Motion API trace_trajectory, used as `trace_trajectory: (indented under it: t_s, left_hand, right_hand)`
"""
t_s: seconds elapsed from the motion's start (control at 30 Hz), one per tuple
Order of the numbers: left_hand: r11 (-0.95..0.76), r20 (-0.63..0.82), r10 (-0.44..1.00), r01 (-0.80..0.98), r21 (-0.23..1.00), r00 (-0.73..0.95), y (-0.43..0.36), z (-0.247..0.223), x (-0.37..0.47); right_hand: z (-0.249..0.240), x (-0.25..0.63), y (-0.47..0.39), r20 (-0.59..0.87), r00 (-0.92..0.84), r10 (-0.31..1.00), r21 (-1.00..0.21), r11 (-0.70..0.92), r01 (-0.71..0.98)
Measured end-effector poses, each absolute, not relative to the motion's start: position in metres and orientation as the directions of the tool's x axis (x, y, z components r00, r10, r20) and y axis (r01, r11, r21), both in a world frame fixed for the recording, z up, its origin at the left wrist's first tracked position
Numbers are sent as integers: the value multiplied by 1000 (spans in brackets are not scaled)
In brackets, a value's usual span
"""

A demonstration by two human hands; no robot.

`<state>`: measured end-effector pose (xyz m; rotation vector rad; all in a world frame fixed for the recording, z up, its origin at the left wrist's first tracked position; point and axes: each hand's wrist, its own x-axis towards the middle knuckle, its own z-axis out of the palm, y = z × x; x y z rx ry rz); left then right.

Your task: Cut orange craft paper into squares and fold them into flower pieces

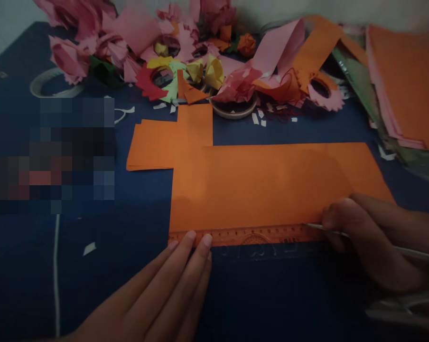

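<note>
A large orange paper sheet [271, 185] lies flat on the dark blue table. Along its near edge runs a clear plastic ruler [250, 232] with stencil cut-outs, overlapping the paper and the table. My left hand [164, 289] rests with its fingers stretched out, their tips pressing on the ruler's left part. In my right hand [371, 237] is a slim pale pen [328, 230], pinched between thumb and fingers. Its tip meets the paper at the ruler's upper edge, near the right end. Smaller orange paper pieces [152, 145] lie against the sheet's upper left.
Pink, yellow and orange paper flowers [129, 33] and tape rings [234, 111] crowd the back. Stacked orange and pink sheets [406, 85] lie at right. Blurred scissors [410, 304] are at lower right. A white cord [57, 275] runs down the left, below a pixelated patch.
</note>
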<state>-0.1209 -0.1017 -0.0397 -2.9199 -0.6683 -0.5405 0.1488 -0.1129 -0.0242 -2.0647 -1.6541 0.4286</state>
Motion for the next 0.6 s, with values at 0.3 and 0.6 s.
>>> trace_trajectory:
  t_s: [0.3, 0.6]
  left_hand:
    - [-929, 174, 365, 369, 15, 914, -106, -28, -114]
    - [-954, 204, 233, 264, -143, 951, -101, -20, -85]
  right_hand:
    - [-23, 158, -115, 67, 271, 960, -622, -172, 764]
    - [-31, 179, -116, 110, 267, 957, -664, -129, 736]
